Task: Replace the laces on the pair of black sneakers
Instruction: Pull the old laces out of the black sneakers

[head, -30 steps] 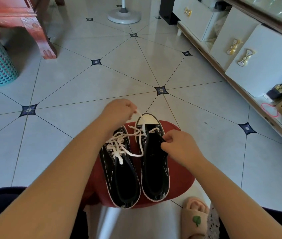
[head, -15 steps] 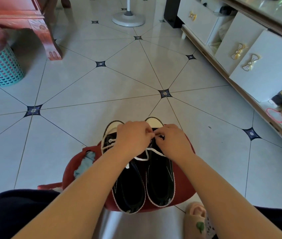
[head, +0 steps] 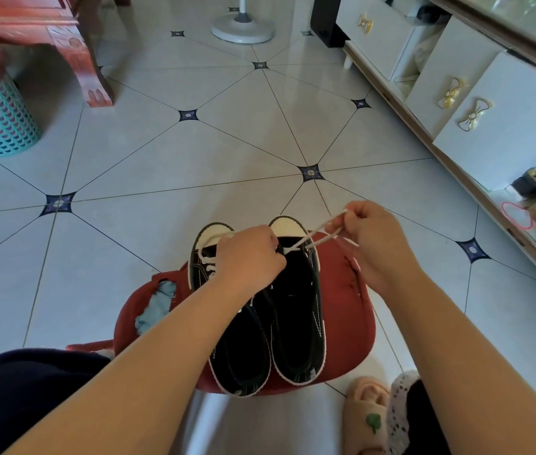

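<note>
- Left sneaker (head: 242,356) lies along the left part of the red stool (head: 348,307), still laced in white.
- Left hand (head: 247,257): grip curled tight on the right sneaker (head: 296,307) at its front eyelets.
- Right hand (head: 371,238): grip pinches the white lace (head: 312,239), drawn taut beyond the toe cap.
- Open floor (head: 194,159) ahead; cabinet (head: 506,126) lines the far right.

The left forearm (head: 161,349) and right forearm (head: 457,339) are bare down to the left hand (head: 247,257) and right hand (head: 374,241); dark navy trousers (head: 30,395) cover the leg at the near left of the red stool (head: 352,323); at the stool's near right is a peach slipper (head: 366,408) with a small green leaf mark (head: 373,423); just right of that, white fabric with dark speckles (head: 397,405) edges a dark garment.
</note>
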Available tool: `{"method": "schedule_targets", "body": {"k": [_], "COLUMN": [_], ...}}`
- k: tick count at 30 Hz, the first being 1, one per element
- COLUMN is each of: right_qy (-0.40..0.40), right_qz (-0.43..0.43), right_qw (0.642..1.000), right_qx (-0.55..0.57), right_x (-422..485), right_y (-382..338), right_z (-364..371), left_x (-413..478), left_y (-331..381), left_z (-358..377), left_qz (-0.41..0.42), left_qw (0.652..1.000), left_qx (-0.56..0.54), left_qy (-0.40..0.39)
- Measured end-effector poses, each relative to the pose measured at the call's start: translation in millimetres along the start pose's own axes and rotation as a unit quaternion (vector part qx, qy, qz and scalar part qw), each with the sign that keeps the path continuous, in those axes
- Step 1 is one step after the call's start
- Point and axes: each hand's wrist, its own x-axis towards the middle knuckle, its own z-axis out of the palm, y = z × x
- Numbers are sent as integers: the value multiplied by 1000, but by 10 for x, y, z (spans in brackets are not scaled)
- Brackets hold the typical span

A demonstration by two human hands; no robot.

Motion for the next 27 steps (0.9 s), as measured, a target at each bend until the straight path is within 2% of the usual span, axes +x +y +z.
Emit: {"method": "schedule_targets", "body": {"k": [2, 4, 6, 8, 11, 13, 16, 17, 18, 20, 21, 22, 25, 27], "right_qy": [-4, -10, -17, 9, 57, 83, 69, 51, 28, -29, -44, -51, -41, -52], "right_qz": [0, -25, -69, -120, -161, -178, -160, -140, -119, -77, -64, -56, -89, -130], "right_qw": [996, 969, 943, 946, 977, 979, 977, 968, 942, 861, 836, 830, 843, 823], "right_qx": [-93, -245, -326, -302, -127, -57, -126, -200, -313, -502, -543, -552, -528, -550], "right_x": [-31, -47, -55, -68, -184, -273, -298, -277, -247, -204, -186, -169, -84, -4], "right_y": [66, 146, 132, -19, -399, -628, -714, -662, -572, -324, -193, -70, 202, 314], "right_z": [-5, 7, 9, -6, -57, -161, -304, -312, -309, -235, -182, -133, -24, 4], "left_x": [-23, -33, -27, -16, -25, -41, -57, -62, -69, -78, -78, -80, -78, -77], "left_y": [9, 23, 27, 25, 24, 15, 0, -1, 3, 9, 9, 6, -1, -3], "left_z": [29, 69, 86, 75, 44, 35, 36, 38, 40, 41, 42, 45, 55, 62], "left_qz": [2, 17, 28, 27, 20, 5, -7, -6, -4, 1, 4, 6, 17, 24], "left_qw": [1000, 1000, 999, 999, 999, 999, 999, 1000, 1000, 1000, 999, 999, 999, 999], "left_qx": [-9, 16, 36, 28, 35, 27, 11, 9, 8, 11, 12, 13, 23, 29], "left_qy": [1, 7, 11, 12, 23, 30, 31, 30, 29, 29, 29, 29, 35, 38]}}
